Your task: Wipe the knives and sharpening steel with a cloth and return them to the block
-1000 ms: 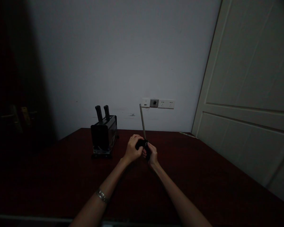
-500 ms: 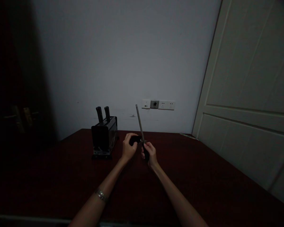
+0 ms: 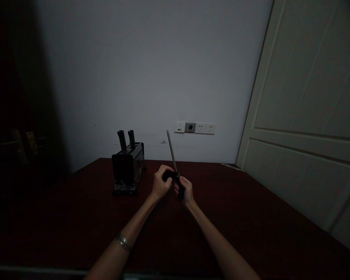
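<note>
My right hand point(image 3: 186, 190) is closed around the black handle of a sharpening steel point(image 3: 171, 149), whose slim grey rod points up and slightly left. Just beside it, my left hand point(image 3: 162, 182) grips a black handle-like piece point(image 3: 167, 175) between curled fingers and thumb. That piece meets the steel near the base of its rod; its exact kind cannot be made out in the dim light. Both hands are above the dark red table.
A black knife block point(image 3: 124, 171) with two black knife handles point(image 3: 126, 140) upright in it stands left of my hands. Behind the table point(image 3: 221, 217) are a pale wall with sockets point(image 3: 204, 128) and, at right, a white panelled door point(image 3: 303, 97).
My left hand has shifted slightly right and down, bringing the black piece closer against the base of the steel. My right hand has barely moved.
</note>
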A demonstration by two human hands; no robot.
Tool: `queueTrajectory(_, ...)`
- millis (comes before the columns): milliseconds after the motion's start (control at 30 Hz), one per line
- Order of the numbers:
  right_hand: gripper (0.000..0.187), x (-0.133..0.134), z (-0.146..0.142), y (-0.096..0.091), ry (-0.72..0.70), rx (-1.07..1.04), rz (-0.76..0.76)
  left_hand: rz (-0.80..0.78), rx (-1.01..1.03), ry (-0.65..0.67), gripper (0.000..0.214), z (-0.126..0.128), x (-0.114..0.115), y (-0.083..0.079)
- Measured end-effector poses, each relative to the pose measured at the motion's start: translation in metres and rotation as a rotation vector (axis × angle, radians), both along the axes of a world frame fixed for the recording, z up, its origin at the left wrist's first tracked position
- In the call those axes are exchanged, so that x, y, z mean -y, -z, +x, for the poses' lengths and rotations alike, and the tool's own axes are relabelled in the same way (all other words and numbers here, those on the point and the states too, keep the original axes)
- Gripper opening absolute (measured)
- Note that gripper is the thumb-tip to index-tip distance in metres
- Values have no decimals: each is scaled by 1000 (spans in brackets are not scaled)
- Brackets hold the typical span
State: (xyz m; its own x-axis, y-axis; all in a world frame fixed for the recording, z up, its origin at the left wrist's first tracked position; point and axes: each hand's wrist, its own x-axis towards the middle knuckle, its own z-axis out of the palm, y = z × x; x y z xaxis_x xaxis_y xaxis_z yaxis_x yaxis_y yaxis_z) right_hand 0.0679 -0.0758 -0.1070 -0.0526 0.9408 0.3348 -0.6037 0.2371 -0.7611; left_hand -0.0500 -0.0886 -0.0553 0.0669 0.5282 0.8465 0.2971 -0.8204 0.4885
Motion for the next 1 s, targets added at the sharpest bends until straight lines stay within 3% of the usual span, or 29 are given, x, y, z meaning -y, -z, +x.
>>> queueTrajectory(200, 35, 2, -4, -1, 5, 45, -9, -12, 68, -109, 21, -2, -1, 0)
queueTrajectory(400, 34, 3, -6, 5, 5, 53, -36, -55, -96, -49, 20, -3, -6, -1)
queueTrajectory(567, 32, 4, -8, 5, -26, 9, -47, -122, -37, -56, 18, -8, -9, -1)
queueTrajectory(700, 32, 5, -8, 4, -31, 5, -48, -80, -10, -125, 19, -6, -8, 2)
queueTrajectory(900, 32, 3, -5, 5, -28, -4, -53, -151, -20, 6, 17, -2, -7, 3)
queueTrajectory(1000, 32, 3, -4, 3, -29, -6, -48, -175, 23, -9, 16, -2, -8, 3)
